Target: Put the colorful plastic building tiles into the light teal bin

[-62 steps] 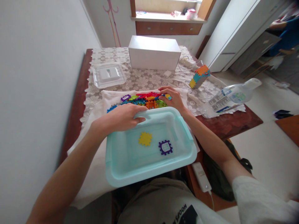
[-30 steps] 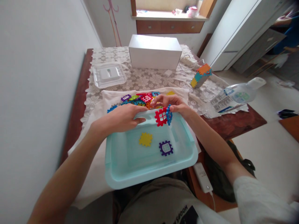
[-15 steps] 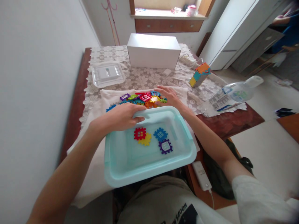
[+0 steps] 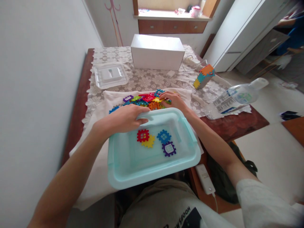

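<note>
Left hand (image 4: 123, 119): grips the far rim of the tub at 11 o'clock, fingers curled together over the edge, thumb inside.
Right hand (image 4: 174, 99): rests on the right end of the pile, beyond the tub at 1 o'clock; fingers bent and slightly apart on the tiles; whether they clamp one cannot be told.
Tub (image 4: 152, 172): pale teal, on the person's lap against the table edge.
Tiles in tub: red tile (image 4: 142, 135) overlaps yellow tile (image 4: 148, 142); blue tile (image 4: 163, 136) just beside, at 3 o'clock; purple tile (image 4: 169, 148) at 5 o'clock.
Pile (image 4: 142, 100): loose coloured tiles on a white cloth (image 4: 106, 98), at 12 o'clock from the tub.
Box (image 4: 157, 52): white, far end of the table.
Lid (image 4: 110, 74): clear, at 10 o'clock.
Cube (image 4: 203, 76): built of tiles, at 2 o'clock.
Bottle (image 4: 237, 96): lying on its side at 3 o'clock.
</note>
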Demonstrator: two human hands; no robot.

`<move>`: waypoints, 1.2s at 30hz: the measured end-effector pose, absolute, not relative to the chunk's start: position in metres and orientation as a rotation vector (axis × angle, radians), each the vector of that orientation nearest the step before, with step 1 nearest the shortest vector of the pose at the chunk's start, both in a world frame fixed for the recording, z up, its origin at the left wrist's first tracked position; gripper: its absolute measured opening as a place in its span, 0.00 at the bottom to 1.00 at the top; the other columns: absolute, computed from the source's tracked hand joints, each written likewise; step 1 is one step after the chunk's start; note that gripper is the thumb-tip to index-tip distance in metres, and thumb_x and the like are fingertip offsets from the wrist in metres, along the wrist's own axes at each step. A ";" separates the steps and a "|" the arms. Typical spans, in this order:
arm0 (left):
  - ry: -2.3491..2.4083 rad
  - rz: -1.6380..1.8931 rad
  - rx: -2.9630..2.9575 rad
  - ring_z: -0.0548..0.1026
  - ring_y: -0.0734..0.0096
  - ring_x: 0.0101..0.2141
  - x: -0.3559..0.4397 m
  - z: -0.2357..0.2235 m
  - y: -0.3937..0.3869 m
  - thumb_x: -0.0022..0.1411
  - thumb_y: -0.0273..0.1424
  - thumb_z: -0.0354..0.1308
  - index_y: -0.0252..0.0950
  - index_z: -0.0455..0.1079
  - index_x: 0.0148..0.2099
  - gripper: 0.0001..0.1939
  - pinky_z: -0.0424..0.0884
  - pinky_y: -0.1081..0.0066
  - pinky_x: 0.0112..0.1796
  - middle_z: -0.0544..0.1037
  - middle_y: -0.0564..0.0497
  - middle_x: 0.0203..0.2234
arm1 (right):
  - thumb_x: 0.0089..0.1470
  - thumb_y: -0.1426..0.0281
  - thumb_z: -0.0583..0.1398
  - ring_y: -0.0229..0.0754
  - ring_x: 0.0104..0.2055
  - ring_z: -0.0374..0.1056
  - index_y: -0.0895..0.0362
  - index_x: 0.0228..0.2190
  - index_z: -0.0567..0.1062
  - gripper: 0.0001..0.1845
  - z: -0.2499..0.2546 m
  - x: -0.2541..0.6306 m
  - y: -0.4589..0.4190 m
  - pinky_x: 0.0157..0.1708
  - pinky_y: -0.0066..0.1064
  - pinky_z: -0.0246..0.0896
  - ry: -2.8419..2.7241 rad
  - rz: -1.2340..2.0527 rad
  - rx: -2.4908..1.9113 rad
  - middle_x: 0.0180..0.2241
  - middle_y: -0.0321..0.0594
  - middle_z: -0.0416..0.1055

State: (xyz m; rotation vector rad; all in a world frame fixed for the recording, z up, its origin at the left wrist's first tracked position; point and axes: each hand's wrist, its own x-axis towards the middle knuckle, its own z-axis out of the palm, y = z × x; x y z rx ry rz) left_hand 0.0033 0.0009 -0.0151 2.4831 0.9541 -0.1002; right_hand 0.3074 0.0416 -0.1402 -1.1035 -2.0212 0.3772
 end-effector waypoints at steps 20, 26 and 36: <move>0.981 -0.119 2.468 0.85 0.40 0.50 0.004 -0.014 0.000 0.76 0.45 0.56 0.40 0.80 0.56 0.19 0.75 0.56 0.50 0.88 0.39 0.50 | 0.58 0.64 0.72 0.47 0.47 0.75 0.50 0.42 0.88 0.09 -0.136 0.311 0.045 0.52 0.42 0.74 -1.915 0.522 -1.125 0.46 0.42 0.80; 0.965 -0.122 2.471 0.85 0.42 0.48 0.004 -0.012 -0.001 0.76 0.45 0.56 0.40 0.78 0.54 0.17 0.75 0.57 0.48 0.88 0.39 0.50 | 0.58 0.58 0.73 0.47 0.48 0.75 0.49 0.45 0.88 0.15 -0.129 0.313 0.041 0.52 0.42 0.74 -1.940 0.677 -1.065 0.49 0.41 0.82; 0.975 -0.150 2.483 0.84 0.42 0.50 0.005 -0.013 0.000 0.76 0.43 0.55 0.39 0.78 0.54 0.17 0.74 0.59 0.47 0.87 0.40 0.50 | 0.61 0.54 0.72 0.48 0.48 0.77 0.48 0.55 0.86 0.24 -0.121 0.327 0.039 0.54 0.43 0.76 -2.050 0.884 -1.084 0.51 0.41 0.84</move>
